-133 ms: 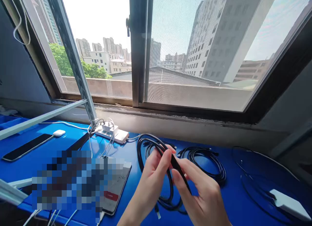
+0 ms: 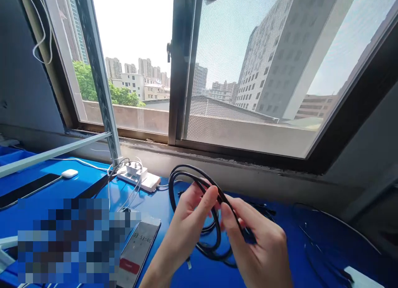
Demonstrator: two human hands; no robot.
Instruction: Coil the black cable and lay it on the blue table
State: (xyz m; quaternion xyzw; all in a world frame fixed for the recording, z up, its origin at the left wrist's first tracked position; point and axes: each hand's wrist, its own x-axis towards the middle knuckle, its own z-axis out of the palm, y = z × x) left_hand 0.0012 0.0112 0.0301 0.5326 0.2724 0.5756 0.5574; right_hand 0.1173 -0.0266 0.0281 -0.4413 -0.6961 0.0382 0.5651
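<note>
A black cable (image 2: 171, 193) wound into several loops is held up in front of me, over the blue tabletop. My left hand (image 2: 191, 221) pinches the bundle between thumb and fingers near the top of the coil. Close beside it, my right hand (image 2: 258, 238) grips the same cable on the right side, thumb against fingers. The lower loops hang beneath both hands. A small pale-tipped connector (image 2: 189, 263) shows below my left wrist. Another coiled black cable (image 2: 264, 210) lies behind my right hand, which mostly covers it.
Left of my hands lies a phone (image 2: 141, 240) with a lit timer screen. A white power strip (image 2: 151, 182) with plugs and thin cords stands by the wall below the window. A metal frame bar (image 2: 56, 153) crosses the left side. At right are loose cables and a white box (image 2: 362, 275).
The view has tilted and shifted slightly. Both hands and the held coil have shifted a little; the right hand now covers more of the coil behind it. The grip stays alike.
</note>
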